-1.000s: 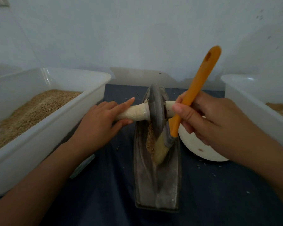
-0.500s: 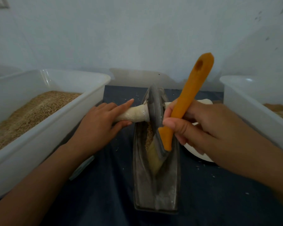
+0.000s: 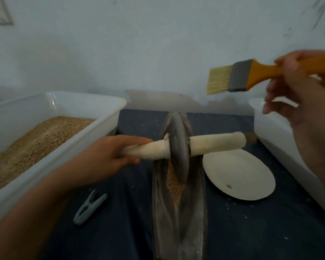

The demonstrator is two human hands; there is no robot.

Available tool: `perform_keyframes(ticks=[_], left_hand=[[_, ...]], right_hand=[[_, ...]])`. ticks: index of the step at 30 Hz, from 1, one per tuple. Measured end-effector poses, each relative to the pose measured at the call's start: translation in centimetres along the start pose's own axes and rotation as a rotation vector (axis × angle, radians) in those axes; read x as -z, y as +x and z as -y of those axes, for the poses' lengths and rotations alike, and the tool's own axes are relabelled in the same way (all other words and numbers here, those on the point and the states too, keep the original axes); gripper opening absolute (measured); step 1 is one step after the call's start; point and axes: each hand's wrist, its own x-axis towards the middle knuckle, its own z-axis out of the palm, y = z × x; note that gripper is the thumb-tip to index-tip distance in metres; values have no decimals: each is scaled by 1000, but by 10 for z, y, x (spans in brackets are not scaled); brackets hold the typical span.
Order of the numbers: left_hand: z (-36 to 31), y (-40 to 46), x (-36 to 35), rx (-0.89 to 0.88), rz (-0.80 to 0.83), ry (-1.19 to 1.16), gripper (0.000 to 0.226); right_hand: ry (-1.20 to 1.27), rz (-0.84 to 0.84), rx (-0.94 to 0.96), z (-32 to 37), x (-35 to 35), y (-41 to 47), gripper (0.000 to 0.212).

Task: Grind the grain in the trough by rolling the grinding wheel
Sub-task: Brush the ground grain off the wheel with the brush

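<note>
The dark grey metal grinding wheel [image 3: 178,149] stood upright in the narrow, boat-shaped metal trough [image 3: 178,222], its rim resting on a small heap of tan cracked grain [image 3: 174,184] gathered in the middle of the channel. My left hand [image 3: 105,158] was curled round the left end of the cream cloth-wrapped axle handle [image 3: 217,143], steadying the wheel; the right end of that handle was bare. A moment before, my right hand [image 3: 300,94] had been sweeping the flat orange-handled brush [image 3: 251,76] down inside the trough beside the wheel; now it had lifted the brush well clear, up and to the right, fingers pinching the orange handle with the pale bristles pointing left. I judged the sweeping done and the grain pulled back under the wheel, so the right hand needed to put the brush down and take the free handle before rolling. To the left, a large white plastic tub [image 3: 101,117] held a deep bed of whole tan grain; a second white tub [image 3: 266,128] on the right showed no contents from here. A round white plate [image 3: 238,175] lay beside the trough carrying one stray speck, and a grey clothes peg [image 3: 89,207] lay on the dark blue cloth [image 3: 251,231].
</note>
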Motion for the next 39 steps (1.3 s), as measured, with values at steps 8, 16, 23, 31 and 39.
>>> perform_keyframes(ticks=[8, 16, 23, 31, 39], left_hand=[[-10, -2, -3, 35, 82, 95, 56], [-13, -7, 13, -32, 221, -122, 28], [-14, -7, 10, -82, 282, -187, 54], [-7, -9, 18, -122, 355, -254, 43], [3, -11, 22, -145, 478, -392, 37]], right_hand=[[-163, -150, -104, -33, -6, 1, 22], [-108, -197, -167, -44, 5, 7, 14], [-129, -181, -244, -57, 11, 11, 27], [-88, -57, -279, -73, 14, 13, 19], [-263, 282, -124, -93, -5, 1, 25]])
